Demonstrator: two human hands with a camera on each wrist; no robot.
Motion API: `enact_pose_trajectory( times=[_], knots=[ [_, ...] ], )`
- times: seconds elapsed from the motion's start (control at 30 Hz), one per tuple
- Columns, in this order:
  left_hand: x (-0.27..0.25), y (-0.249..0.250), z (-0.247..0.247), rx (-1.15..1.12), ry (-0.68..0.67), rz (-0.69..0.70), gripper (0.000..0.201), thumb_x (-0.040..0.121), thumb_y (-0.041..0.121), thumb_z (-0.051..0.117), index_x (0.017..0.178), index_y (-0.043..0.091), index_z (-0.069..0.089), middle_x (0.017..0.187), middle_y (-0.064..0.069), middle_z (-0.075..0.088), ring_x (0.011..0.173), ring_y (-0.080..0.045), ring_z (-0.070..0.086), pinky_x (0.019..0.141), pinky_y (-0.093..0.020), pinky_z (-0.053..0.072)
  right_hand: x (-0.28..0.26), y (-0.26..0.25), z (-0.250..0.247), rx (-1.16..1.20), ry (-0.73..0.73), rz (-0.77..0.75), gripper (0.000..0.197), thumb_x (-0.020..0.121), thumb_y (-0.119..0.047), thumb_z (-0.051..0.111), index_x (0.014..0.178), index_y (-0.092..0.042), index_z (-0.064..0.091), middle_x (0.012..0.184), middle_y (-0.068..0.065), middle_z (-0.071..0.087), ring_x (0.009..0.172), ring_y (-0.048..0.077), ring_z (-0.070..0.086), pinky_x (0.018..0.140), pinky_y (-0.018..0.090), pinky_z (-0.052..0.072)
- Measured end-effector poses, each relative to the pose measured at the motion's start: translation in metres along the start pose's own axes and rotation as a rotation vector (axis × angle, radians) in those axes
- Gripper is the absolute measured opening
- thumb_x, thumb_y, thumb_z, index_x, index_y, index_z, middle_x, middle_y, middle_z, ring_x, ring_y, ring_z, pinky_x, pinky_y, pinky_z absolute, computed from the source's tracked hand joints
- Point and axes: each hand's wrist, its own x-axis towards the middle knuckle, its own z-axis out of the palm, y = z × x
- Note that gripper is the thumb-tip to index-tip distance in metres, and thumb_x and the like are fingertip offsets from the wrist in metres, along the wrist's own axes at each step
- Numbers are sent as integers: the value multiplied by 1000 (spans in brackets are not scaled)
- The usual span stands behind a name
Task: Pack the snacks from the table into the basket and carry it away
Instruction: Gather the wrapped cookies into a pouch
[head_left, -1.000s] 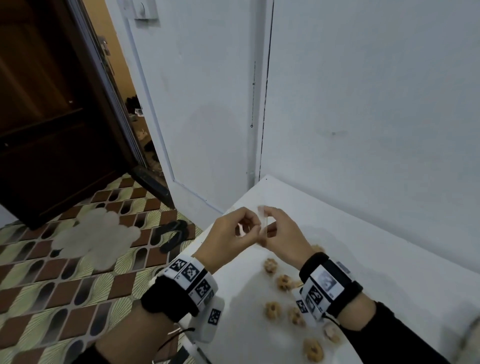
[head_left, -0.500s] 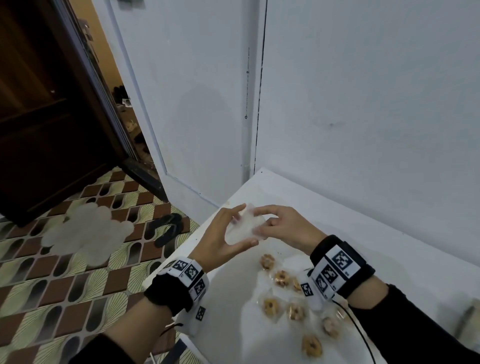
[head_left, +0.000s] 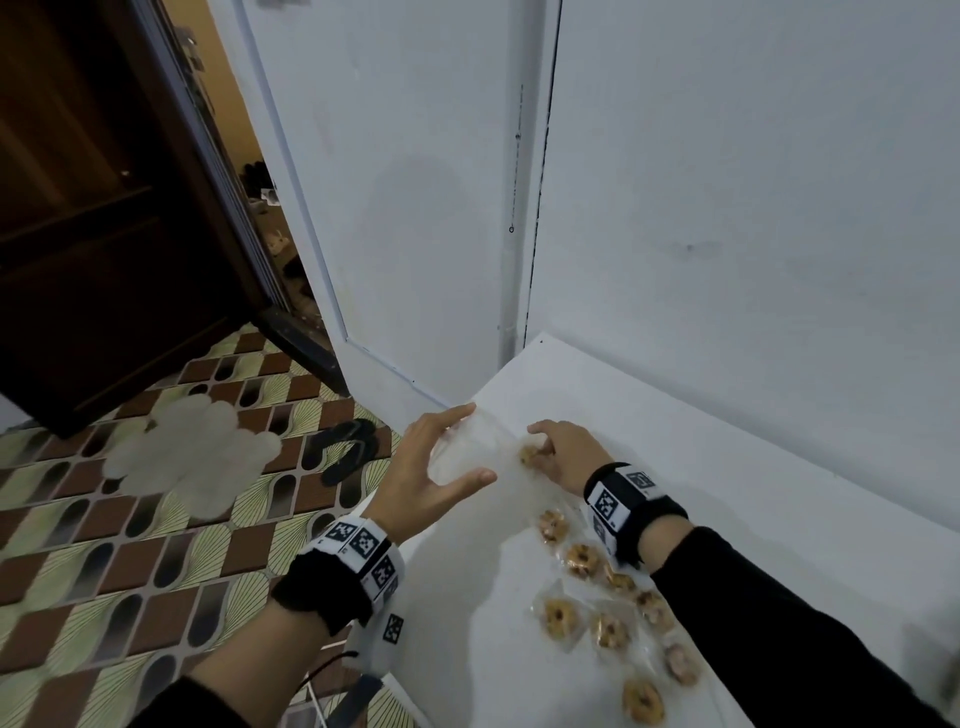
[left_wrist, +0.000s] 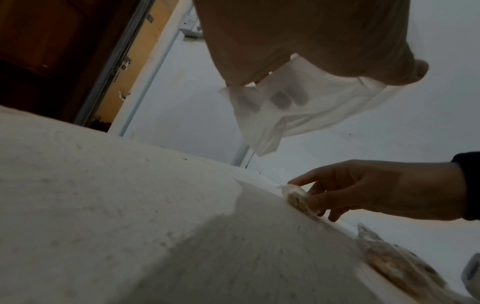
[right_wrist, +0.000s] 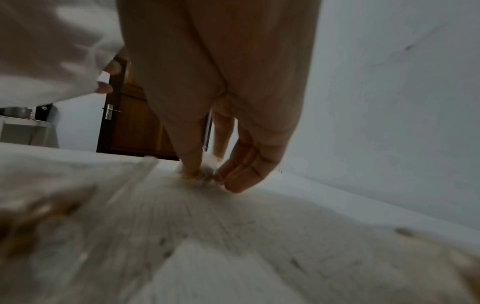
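- Pinching one wrapped snack (head_left: 530, 455) off the white table (head_left: 727, 467), right hand (head_left: 563, 452) fingertips closed round it.
- Holding a thin plastic bag (head_left: 467, 447) at 9 o'clock of that snack, left hand (head_left: 431, 478) fingers and thumb curled around its mouth.
- Leaving more snacks (head_left: 582, 561) at 5 o'clock; no basket in view.
- Judging next: lifting the snack leftward into the bag's mouth.

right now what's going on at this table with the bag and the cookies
A person is bagging wrapped cookies at a white table. The left hand holds a thin clear plastic bag open above the table edge. The right hand pinches one wrapped cookie off the tabletop, close to the bag. Several more wrapped cookies lie loose nearer the person. No basket shows in any view.
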Motion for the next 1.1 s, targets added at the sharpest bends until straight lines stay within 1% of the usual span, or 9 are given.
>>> enact_pose_trajectory(
  times=[0.13, 0.23, 0.47, 0.57, 0.63, 0.8, 0.9, 1.0, 1.1],
  knots=[
    [0, -1, 0, 52, -6, -60, 74, 67, 75, 64, 130, 55, 32, 122, 32, 42, 115, -2, 45, 99, -33, 41, -32, -20, -26, 592, 314, -35, 39, 85, -26, 71, 118, -22, 49, 92, 1, 61, 81, 15, 62, 68, 17, 47],
    [1, 4, 6, 91, 12, -85, 85, 62, 81, 60, 134, 43, 34, 118, 33, 40, 112, 0, 44, 99, -32, 40, -65, -42, -44, 787, 449, -149, 26, 81, -17, 74, 101, -21, 58, 90, -4, 65, 75, 8, 64, 67, 15, 50],
    [1, 20, 32, 13, -46, -72, 77, 64, 72, 67, 128, 39, 37, 123, 22, 48, 117, 2, 46, 102, -36, 41, -98, -47, -42, 574, 344, -262, 7, 88, -27, 67, 90, -29, 74, 89, -17, 71, 79, -1, 61, 70, 12, 45],
    [-2, 22, 39, -45, -74, -68, 73, 71, 63, 67, 128, 24, 43, 124, 10, 54, 118, -6, 50, 102, -34, 42, -102, -36, -52, 806, 442, -214, 12, 92, -25, 61, 94, -27, 73, 93, -10, 73, 87, 4, 66, 81, 17, 51],
    [-4, 26, 39, -105, -52, -82, 66, 73, 58, 67, 125, 26, 43, 123, 9, 55, 116, -5, 51, 100, -27, 42, -98, -20, -50, 798, 523, -108, 12, 93, -23, 60, 93, -23, 72, 89, -7, 71, 85, 9, 67, 79, 23, 53],
    [-10, 30, 40, -231, -1, -91, 53, 77, 44, 70, 118, 34, 37, 124, 7, 54, 119, -10, 53, 99, -24, 43, -90, 12, -14, 76, 25, 76, 35, 93, -36, 55, 125, -22, 58, 118, -5, 60, 107, 13, 59, 91, 22, 42],
    [-11, 28, 42, -243, -8, -98, 56, 76, 42, 71, 116, 30, 33, 121, 5, 56, 118, -9, 55, 101, -25, 43, -88, 12, 2, -109, -99, 99, 59, 91, -50, 52, 139, -17, 45, 134, 4, 47, 122, 21, 50, 97, 29, 40],
    [-14, 29, 46, -234, -5, -92, 59, 77, 42, 71, 117, 23, 32, 114, 3, 59, 112, -11, 57, 99, -23, 42, -85, 11, 13, -120, -66, 71, 50, 87, -53, 57, 120, -15, 58, 109, 2, 47, 107, 22, 54, 83, 29, 42],
    [-18, 32, 49, -237, 12, -98, 62, 80, 31, 74, 122, 20, 30, 109, 12, 55, 107, 1, 56, 94, -11, 40, -92, 12, 9, 174, 118, 30, 30, 86, -40, 65, 104, -17, 60, 98, -3, 57, 90, 18, 58, 76, 27, 45]
  ],
)
